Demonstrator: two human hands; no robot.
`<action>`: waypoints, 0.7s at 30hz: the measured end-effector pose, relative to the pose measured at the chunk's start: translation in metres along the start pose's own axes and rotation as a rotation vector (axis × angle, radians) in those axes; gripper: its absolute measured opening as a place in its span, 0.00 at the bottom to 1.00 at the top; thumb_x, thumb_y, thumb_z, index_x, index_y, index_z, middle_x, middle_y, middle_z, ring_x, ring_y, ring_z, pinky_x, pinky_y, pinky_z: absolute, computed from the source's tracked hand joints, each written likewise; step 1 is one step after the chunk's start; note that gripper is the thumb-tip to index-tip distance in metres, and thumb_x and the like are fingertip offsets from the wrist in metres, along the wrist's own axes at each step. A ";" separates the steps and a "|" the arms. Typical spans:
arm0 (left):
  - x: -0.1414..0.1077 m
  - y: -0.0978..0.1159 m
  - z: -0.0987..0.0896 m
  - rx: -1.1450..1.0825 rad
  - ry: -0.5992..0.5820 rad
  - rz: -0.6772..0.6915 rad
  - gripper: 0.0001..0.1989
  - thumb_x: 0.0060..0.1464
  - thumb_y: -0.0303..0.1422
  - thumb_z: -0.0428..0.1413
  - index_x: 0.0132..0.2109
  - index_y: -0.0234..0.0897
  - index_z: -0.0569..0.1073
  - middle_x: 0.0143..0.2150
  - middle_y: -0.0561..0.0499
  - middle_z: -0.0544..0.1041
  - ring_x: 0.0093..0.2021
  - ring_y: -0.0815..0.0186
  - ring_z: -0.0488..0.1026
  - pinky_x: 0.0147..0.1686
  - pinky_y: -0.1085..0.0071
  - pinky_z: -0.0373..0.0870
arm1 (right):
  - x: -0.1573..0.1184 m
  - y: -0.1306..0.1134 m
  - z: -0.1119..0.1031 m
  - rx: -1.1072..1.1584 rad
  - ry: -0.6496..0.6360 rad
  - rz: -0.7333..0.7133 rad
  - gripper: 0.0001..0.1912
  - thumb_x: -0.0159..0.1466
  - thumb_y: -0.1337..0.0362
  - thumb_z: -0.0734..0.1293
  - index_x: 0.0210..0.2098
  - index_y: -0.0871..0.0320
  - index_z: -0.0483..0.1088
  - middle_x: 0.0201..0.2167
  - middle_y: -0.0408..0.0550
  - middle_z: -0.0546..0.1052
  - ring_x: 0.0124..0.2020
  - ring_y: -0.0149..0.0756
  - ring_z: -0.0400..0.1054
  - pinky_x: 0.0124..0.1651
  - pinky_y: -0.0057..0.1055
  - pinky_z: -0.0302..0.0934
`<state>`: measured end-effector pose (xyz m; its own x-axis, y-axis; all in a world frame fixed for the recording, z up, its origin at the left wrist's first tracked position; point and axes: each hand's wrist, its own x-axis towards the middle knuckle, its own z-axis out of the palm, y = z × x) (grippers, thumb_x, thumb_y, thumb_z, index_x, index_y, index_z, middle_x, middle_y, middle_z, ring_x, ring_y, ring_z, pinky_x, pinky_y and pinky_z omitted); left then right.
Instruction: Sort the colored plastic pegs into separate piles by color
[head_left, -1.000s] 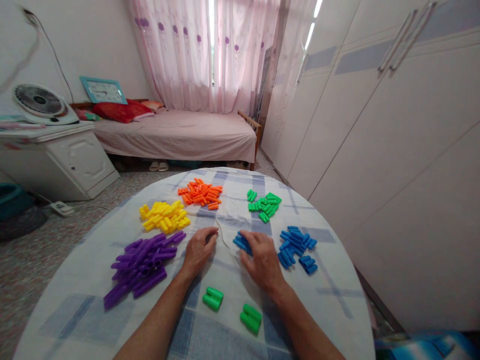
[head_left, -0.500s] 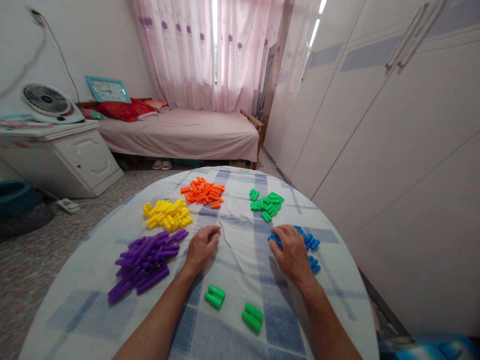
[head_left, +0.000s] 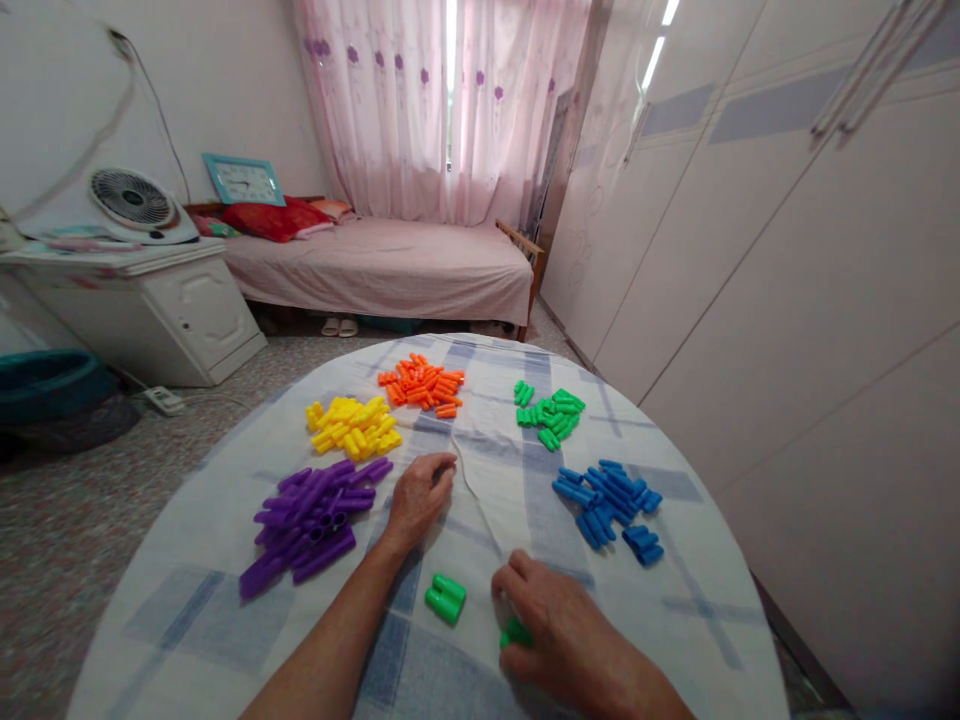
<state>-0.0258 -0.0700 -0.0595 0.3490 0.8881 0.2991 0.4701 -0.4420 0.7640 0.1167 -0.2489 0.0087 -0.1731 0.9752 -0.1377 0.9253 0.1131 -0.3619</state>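
Observation:
Near the table's front edge, my right hand (head_left: 559, 635) is curled over a pair of green tubes (head_left: 514, 633), fingers closing on them. Just to its left lies a second green pair (head_left: 445, 599) on the cloth. My left hand (head_left: 418, 497) rests flat on the tablecloth, fingers loosely apart, next to the purple pile (head_left: 315, 515). Sorted piles lie beyond: yellow (head_left: 352, 425), orange (head_left: 421, 384), green (head_left: 550, 411) and blue (head_left: 610, 497).
The round table (head_left: 187, 620) wears a white and blue checked cloth with a fold running down its middle. A white wardrobe (head_left: 787, 260) stands close on the right. A bed (head_left: 382, 265), a white cabinet (head_left: 150, 310) with a fan (head_left: 139, 205) and a teal basin (head_left: 45, 375) lie beyond.
My right hand left the blue pile and drew back toward me, landing on the nearer green pair. The left hand stayed put. The view shifted slightly left.

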 end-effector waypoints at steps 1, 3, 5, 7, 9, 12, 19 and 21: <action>0.000 0.000 0.000 0.001 0.002 -0.002 0.13 0.54 0.31 0.49 0.44 0.37 0.73 0.43 0.47 0.77 0.45 0.62 0.72 0.47 0.64 0.68 | 0.000 -0.002 0.005 -0.023 0.009 -0.013 0.13 0.51 0.73 0.63 0.36 0.55 0.67 0.37 0.45 0.70 0.33 0.33 0.65 0.30 0.26 0.52; 0.000 0.000 0.001 0.009 0.013 -0.006 0.13 0.53 0.31 0.49 0.44 0.37 0.74 0.43 0.47 0.77 0.45 0.62 0.72 0.47 0.65 0.68 | 0.000 -0.002 0.012 -0.041 0.024 -0.033 0.13 0.54 0.77 0.59 0.34 0.55 0.67 0.35 0.46 0.71 0.32 0.32 0.65 0.30 0.26 0.52; 0.000 0.000 0.001 0.017 0.020 -0.007 0.13 0.53 0.31 0.49 0.44 0.37 0.74 0.42 0.47 0.77 0.45 0.62 0.72 0.47 0.65 0.68 | 0.005 0.005 0.011 0.019 0.033 -0.057 0.13 0.56 0.77 0.57 0.33 0.55 0.67 0.34 0.45 0.71 0.31 0.30 0.66 0.31 0.25 0.54; 0.000 0.001 0.002 0.018 0.024 -0.006 0.13 0.53 0.31 0.49 0.44 0.38 0.74 0.42 0.48 0.77 0.45 0.62 0.72 0.47 0.66 0.68 | 0.017 0.019 0.002 0.129 0.076 -0.080 0.13 0.57 0.76 0.58 0.35 0.54 0.67 0.35 0.44 0.71 0.34 0.30 0.66 0.35 0.23 0.56; 0.000 0.001 0.001 0.018 0.025 -0.003 0.13 0.54 0.31 0.49 0.44 0.38 0.74 0.42 0.48 0.77 0.45 0.62 0.72 0.47 0.66 0.68 | 0.039 0.042 -0.012 0.164 0.203 -0.031 0.13 0.57 0.75 0.60 0.38 0.56 0.68 0.37 0.45 0.71 0.37 0.30 0.66 0.39 0.25 0.58; 0.000 0.002 0.001 0.021 0.025 -0.005 0.13 0.53 0.31 0.50 0.44 0.38 0.74 0.42 0.48 0.77 0.44 0.62 0.72 0.46 0.65 0.67 | 0.082 0.082 -0.033 0.078 0.442 0.059 0.11 0.57 0.73 0.61 0.39 0.59 0.69 0.38 0.47 0.71 0.40 0.33 0.66 0.46 0.29 0.58; 0.000 0.002 0.001 -0.003 0.028 0.009 0.12 0.53 0.29 0.50 0.43 0.38 0.74 0.41 0.49 0.77 0.43 0.63 0.72 0.46 0.66 0.67 | 0.128 0.104 -0.055 0.007 0.672 0.176 0.14 0.58 0.69 0.62 0.43 0.63 0.68 0.43 0.55 0.70 0.48 0.41 0.63 0.52 0.39 0.56; 0.000 0.003 0.001 -0.005 0.029 0.010 0.11 0.54 0.30 0.50 0.43 0.38 0.74 0.41 0.49 0.77 0.43 0.63 0.72 0.46 0.66 0.67 | 0.113 0.080 -0.050 0.079 0.596 0.107 0.13 0.59 0.67 0.61 0.44 0.61 0.68 0.42 0.52 0.70 0.44 0.38 0.64 0.49 0.36 0.58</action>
<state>-0.0238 -0.0716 -0.0575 0.3298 0.8871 0.3230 0.4631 -0.4501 0.7635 0.1877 -0.1201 0.0106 0.1589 0.9216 0.3541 0.8954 0.0166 -0.4449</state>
